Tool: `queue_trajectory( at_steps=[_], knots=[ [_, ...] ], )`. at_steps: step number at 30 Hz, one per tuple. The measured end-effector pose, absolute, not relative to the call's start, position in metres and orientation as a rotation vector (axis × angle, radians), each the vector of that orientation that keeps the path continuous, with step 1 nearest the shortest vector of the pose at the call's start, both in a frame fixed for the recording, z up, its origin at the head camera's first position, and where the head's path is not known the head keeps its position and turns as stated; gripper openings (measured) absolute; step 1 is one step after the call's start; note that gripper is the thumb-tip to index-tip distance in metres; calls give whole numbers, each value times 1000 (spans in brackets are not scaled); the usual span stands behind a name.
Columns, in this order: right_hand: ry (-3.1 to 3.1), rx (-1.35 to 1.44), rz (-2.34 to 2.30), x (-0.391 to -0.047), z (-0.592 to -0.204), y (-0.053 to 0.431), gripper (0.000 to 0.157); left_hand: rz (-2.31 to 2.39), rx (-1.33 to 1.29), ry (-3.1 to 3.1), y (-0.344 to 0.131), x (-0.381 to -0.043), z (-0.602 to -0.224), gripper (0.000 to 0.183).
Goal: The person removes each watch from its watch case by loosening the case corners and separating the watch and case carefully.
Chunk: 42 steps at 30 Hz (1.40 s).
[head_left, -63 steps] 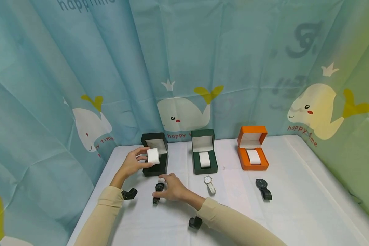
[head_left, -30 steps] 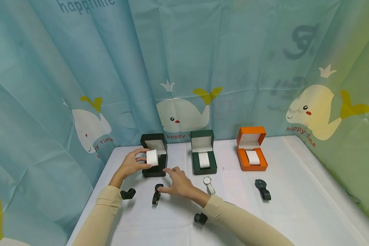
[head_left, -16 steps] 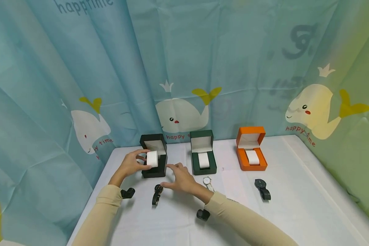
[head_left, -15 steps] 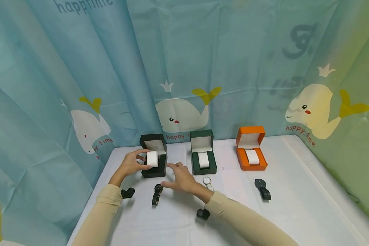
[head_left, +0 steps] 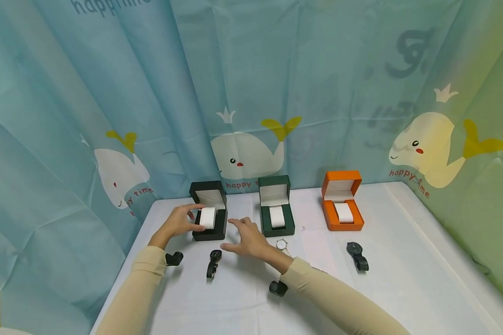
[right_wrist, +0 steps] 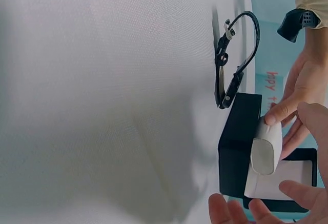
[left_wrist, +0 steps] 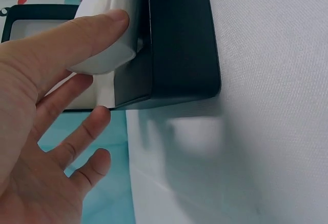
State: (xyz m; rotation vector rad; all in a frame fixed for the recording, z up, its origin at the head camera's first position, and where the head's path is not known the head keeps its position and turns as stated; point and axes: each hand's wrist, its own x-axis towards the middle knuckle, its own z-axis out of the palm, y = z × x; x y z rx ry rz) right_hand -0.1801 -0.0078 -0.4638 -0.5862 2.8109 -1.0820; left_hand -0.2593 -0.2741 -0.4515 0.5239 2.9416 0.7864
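Note:
My left hand (head_left: 178, 222) pinches a white watch cushion (head_left: 207, 217) between thumb and fingers at the black watch box (head_left: 209, 235), whose lid stands raised. In the left wrist view the thumb lies along the cushion (left_wrist: 110, 44), which sits tilted partly above the box's rim (left_wrist: 184, 39). My right hand (head_left: 248, 239) hovers just right of that box with thumb and fingers spread, holding nothing. Below the box, a dark wristwatch (head_left: 213, 264) lies on the white cloth, its strap standing in a loop in the right wrist view.
A green watch box (head_left: 276, 209) and an orange one (head_left: 343, 209) stand open at the back, each with a white cushion inside. A white-strapped watch (head_left: 282, 244) lies partly behind the right wrist. Farther right is a black watch (head_left: 357, 256). A whale-print curtain (head_left: 251, 153) borders the table.
My right hand has drawn away from the dark wristwatch, moving right and slightly back, uncovering it. My left hand keeps its hold on the cushion, which sits slightly lower in the box.

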Motion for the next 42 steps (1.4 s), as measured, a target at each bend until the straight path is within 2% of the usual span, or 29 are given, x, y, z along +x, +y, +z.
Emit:
queue_trajectory(
  at_steps=[19,42],
  knots=[
    [2823,-586,-1099,-181,-463,-3,77,719,485,2899,-266,-263,-448,69],
    [2816,-573,-1117,-181,-460,0,76,651,701,2949,-261,-266,-456,59]
  ],
)
